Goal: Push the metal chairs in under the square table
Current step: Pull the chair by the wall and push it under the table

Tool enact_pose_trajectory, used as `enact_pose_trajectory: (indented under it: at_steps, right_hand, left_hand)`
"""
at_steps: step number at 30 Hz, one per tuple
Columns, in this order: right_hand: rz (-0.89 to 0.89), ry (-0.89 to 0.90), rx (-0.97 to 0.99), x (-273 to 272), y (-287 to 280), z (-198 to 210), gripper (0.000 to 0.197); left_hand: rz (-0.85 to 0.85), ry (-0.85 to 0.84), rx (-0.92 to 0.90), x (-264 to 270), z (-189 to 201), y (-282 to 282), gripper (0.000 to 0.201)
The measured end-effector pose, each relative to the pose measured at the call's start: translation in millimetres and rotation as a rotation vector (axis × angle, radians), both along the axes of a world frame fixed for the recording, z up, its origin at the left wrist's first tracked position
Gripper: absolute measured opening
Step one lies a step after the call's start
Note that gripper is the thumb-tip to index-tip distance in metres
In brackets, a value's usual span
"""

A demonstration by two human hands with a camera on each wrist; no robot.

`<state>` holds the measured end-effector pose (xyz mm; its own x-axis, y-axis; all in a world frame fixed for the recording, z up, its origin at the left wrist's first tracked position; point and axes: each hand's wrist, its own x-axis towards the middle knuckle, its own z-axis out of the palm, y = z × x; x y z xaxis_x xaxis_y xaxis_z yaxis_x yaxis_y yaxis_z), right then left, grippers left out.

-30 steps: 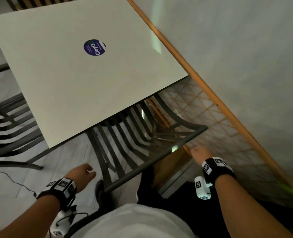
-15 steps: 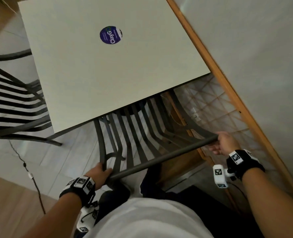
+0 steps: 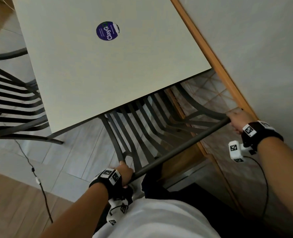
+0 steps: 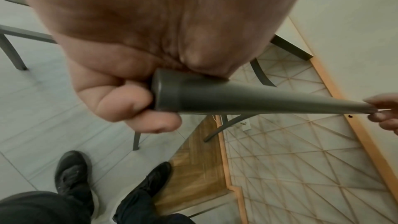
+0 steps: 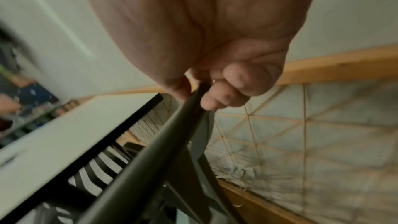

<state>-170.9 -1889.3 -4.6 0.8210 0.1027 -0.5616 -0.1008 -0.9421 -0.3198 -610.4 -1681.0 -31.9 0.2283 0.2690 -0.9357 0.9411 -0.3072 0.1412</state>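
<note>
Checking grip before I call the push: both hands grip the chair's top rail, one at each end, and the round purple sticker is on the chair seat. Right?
Not quite. The purple sticker is on the square table, as the head view shows. Both the left hand and the right hand do grip the chair's top rail, one at each end.

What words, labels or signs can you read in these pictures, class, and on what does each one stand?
"ClayG": white letters on the round purple sticker on the square table.
Smaller lines of print on the same sticker: too small to read.
Black-and-white square code markers on the wristbands: patterns only, no words.
</note>
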Motion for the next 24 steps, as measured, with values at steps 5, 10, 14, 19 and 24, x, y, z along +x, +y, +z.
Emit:
enact_pose_trajectory:
  at_steps: [5,10,14,19,24]
  right_hand:
    - [0.196,0.069,-0.134,-12,22,15,0.035]
    - [0.117,0.13,-0.045,-28,20,7,0.031]
    - [0.083,0.155,-0.047,-27,19,-1,0.035]
    - [0.069,0.125,-0.031,-31,23,2,0.039]
    - [-0.011,-0.003,0.061,-47,15,5,0.054]
  left_hand:
    - [-0.321,0.08,0.016,-3,-7,13,0.034]
    - [-0.448,0.117,0.006,-12,-3,35,0.032]
    - [-0.317,0.088,0.042,-17,-6,33,0.039]
    - [0.04,0.013,0.113,-20,-16,26,0.04]
    - [0.107,-0.04,0.105,-27,-2,36,0.029]
